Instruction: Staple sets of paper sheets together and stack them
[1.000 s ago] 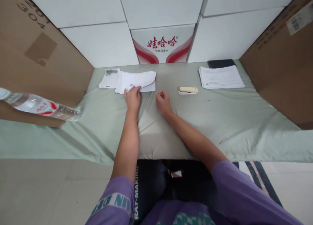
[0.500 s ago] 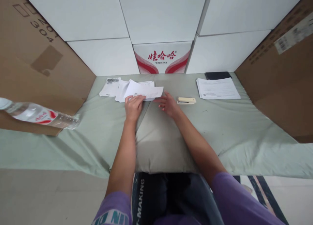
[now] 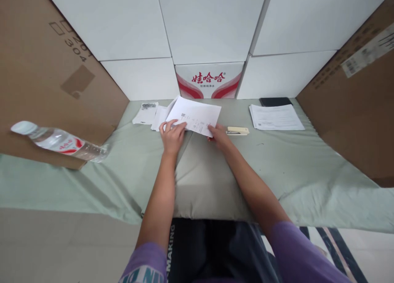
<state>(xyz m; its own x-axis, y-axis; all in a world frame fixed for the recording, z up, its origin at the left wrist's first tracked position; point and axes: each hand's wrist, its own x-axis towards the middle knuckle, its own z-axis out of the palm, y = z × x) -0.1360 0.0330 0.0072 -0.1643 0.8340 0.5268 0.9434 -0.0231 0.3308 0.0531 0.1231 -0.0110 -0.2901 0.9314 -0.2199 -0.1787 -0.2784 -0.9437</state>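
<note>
Two hands grasp one printed sheet of paper (image 3: 195, 118) above the green-covered table (image 3: 295, 159): the left hand (image 3: 172, 136) pinches its near left edge, and the right hand (image 3: 220, 136) grips its near right corner. Beneath the sheet, just left of the left hand, lies a loose pile of papers (image 3: 158, 118). A cream stapler (image 3: 237, 130) rests just right of the right hand, with a neat paper stack (image 3: 275, 117) farther right. Well left of the left hand lies a water bottle (image 3: 58, 141).

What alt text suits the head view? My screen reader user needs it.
Both hands, left hand and right hand, hold a printed white paper sheet above a pale green cloth-covered table, beside a cream stapler.
</note>
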